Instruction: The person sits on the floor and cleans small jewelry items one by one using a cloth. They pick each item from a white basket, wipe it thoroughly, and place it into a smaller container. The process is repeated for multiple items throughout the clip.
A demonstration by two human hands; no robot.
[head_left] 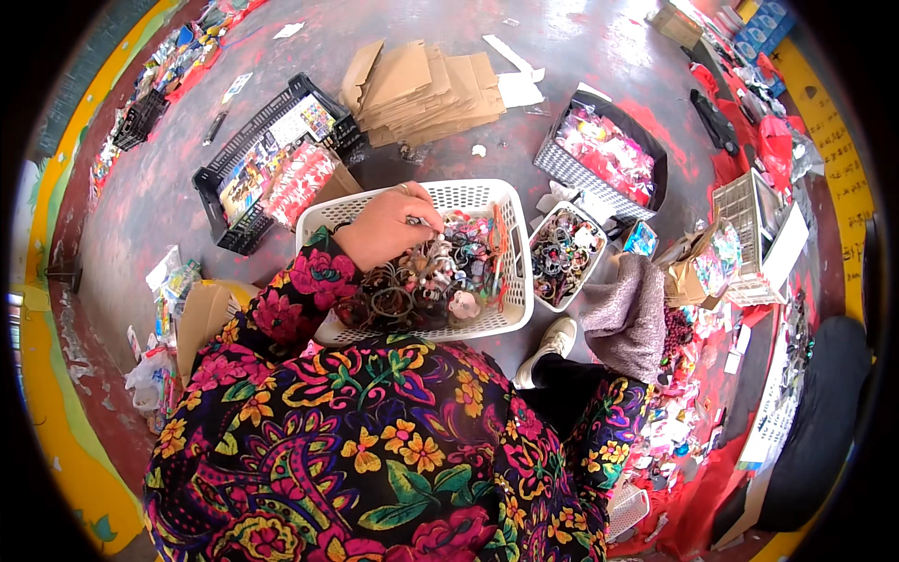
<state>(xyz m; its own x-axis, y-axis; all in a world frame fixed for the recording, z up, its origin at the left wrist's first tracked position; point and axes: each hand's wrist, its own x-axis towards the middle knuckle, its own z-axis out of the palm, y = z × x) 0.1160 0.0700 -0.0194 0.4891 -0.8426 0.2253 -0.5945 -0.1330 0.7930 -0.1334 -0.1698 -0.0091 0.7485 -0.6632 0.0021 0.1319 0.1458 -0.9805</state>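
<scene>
My left hand (386, 227) reaches over a white plastic basket (521, 245) with holes in its walls. Its fingers are curled together, and whatever they may hold is too small to make out. Just beside the fingertips lies a heap of hair ties and small trinkets (412, 286), dark, pearly and coloured. My right hand does not show; only the flowered right sleeve (613, 426) is visible, ending near a mauve knitted cloth (629, 314). To the right of the basket stands a smaller white basket (560, 302) full of similar small accessories.
Flattened cardboard (426, 89) is stacked beyond the basket. A black crate (242, 234) with packets stands left, a grey basket (599, 195) of pink packages right. An opened carton (688, 281) and a white crate (740, 211) sit further right. My shoe (557, 342) is beside the smaller basket.
</scene>
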